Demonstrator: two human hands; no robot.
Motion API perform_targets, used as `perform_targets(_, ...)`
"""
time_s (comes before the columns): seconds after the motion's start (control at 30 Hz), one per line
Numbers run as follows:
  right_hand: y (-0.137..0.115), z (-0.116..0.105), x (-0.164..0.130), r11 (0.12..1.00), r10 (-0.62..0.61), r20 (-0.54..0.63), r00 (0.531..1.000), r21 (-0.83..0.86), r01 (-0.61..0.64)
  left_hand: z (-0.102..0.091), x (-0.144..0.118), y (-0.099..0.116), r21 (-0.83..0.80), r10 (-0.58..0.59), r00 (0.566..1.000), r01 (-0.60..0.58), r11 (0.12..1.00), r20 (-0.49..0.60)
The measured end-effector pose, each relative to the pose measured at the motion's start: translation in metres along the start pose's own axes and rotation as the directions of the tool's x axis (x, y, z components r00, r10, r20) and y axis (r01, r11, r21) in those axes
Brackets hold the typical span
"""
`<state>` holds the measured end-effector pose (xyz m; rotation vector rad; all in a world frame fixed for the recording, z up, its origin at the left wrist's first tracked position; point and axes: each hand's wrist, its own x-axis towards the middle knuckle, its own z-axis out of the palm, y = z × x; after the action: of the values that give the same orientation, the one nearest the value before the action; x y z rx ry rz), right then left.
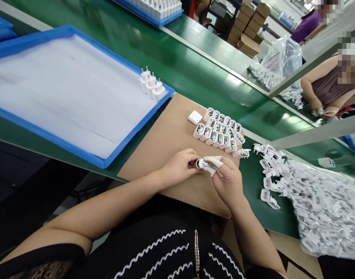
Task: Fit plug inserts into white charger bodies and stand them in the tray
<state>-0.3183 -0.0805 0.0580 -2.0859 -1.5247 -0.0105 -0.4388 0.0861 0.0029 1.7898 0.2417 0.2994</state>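
Over the brown cardboard sheet (162,135), my left hand (179,166) and my right hand (228,178) meet around a white charger housing (199,164). Its open end faces left and shows a bit of circuit board inside. The left fingertips pinch the housing's near end; the right fingers, in white finger cots, close over its other side and hide much of it. Beyond my hands, several open white housings (214,136) with circuit boards stand in rows. One housing with a plug part (240,154) lies at their right end. A white block (195,117) lies left of the rows.
Left is a blue-rimmed tray (104,162) with several white plug chargers (151,86) at its right corner. Loose white plug parts (272,170) and a bulging clear bag (331,209) lie right. A metal frame (305,133) crosses the bench; a co-worker (325,85) sits beyond it.
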Motion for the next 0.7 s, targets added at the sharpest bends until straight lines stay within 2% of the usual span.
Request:
perform_targets(0.23,0.002,0.005,0.01,0.985,-0.122,0.06,0.991,-0.112,0.128,-0.001,0.001,0.003,0.045,-0.013,1.0,0.013,0.999,0.008)
perform_targets(0.4,-0.001,-0.001,0.016,0.97,-0.141,0.122,0.982,-0.181,0.162,-0.004,0.0,0.004,0.071,-0.009,1.0,0.007,0.997,0.024)
perform_targets(0.53,0.002,0.002,0.019,0.964,-0.125,0.125,0.984,-0.221,0.151,-0.003,0.002,0.0,0.064,0.006,1.0,-0.008,0.998,0.023)
perform_targets(0.6,0.004,0.006,0.018,0.976,-0.091,0.105,0.99,-0.187,0.11,0.001,0.003,0.0,0.066,0.011,1.0,-0.012,0.998,0.009)
perform_targets(0.7,0.004,0.008,0.012,0.997,-0.079,0.068,0.995,0.006,0.079,0.003,-0.002,0.008,0.082,0.001,1.0,0.001,0.997,-0.016)
